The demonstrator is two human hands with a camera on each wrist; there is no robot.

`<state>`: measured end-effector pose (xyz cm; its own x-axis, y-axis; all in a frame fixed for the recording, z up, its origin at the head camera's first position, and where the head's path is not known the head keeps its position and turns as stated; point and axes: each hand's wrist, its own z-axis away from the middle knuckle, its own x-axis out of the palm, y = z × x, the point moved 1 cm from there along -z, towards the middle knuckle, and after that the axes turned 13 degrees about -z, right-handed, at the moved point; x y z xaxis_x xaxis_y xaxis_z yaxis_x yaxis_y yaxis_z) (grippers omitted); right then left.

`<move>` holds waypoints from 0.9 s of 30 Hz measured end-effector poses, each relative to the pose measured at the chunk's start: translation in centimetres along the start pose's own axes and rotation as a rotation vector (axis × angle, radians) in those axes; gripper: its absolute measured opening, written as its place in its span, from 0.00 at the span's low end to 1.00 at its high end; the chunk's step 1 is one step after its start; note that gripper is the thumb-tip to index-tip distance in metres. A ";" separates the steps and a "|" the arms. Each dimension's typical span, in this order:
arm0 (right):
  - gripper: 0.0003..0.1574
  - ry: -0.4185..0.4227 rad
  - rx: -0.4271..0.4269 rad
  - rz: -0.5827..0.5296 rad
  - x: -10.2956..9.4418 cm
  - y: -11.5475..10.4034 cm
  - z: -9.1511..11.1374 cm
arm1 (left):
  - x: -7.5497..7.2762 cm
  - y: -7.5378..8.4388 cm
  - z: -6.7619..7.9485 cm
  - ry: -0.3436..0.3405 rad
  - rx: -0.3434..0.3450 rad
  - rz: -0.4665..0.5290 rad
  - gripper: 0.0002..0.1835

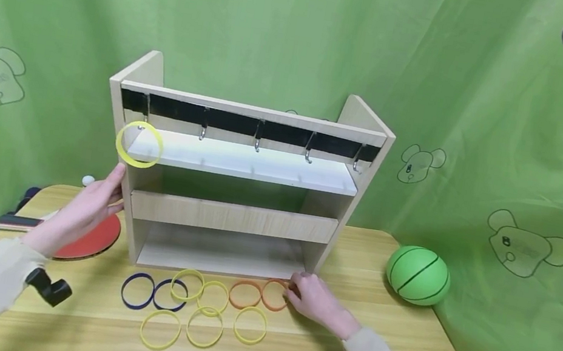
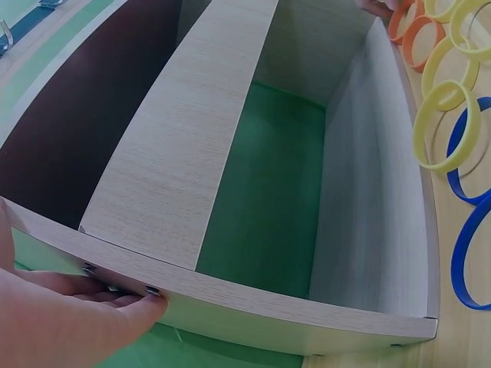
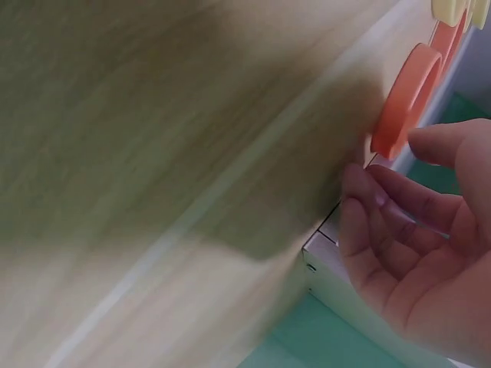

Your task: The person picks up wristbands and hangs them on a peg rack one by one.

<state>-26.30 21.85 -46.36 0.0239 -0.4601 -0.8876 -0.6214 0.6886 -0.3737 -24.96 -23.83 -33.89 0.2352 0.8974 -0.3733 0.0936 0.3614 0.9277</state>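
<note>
Wooden shelf (image 1: 233, 218) touches the person's outstretched left hand (image 1: 94, 200).

A blue ring (image 2: 460, 264) (left wrist view) is cropped.

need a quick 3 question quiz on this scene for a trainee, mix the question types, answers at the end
1. Counting from the left in the head view, which of the five hooks bears the hung ring? a) first b) third c) fifth
2. True or false: the left hand touches the side of the rack.
3. Fill in: the table ring nearest the right hand is ____ in colour.

Key: 1. a; 2. true; 3. orange.
</note>
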 end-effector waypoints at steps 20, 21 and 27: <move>0.04 0.003 -0.062 -0.030 -0.7 0.0 -0.1 | -0.1 -0.3 -0.2 -0.001 0.009 -0.016 0.50; 0.03 -0.002 -0.057 -0.038 -0.9 -0.2 -0.1 | 0.0 -0.3 -0.2 -0.001 0.012 -0.015 0.50; 0.05 0.012 -0.094 -0.051 -2.6 -2.1 -0.7 | -0.1 -0.3 -0.2 0.003 0.008 -0.016 0.51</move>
<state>-25.59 21.18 -43.03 0.0485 -0.5000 -0.8647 -0.6903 0.6088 -0.3908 -25.17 -24.00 -34.13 0.2306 0.8924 -0.3878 0.1048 0.3734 0.9217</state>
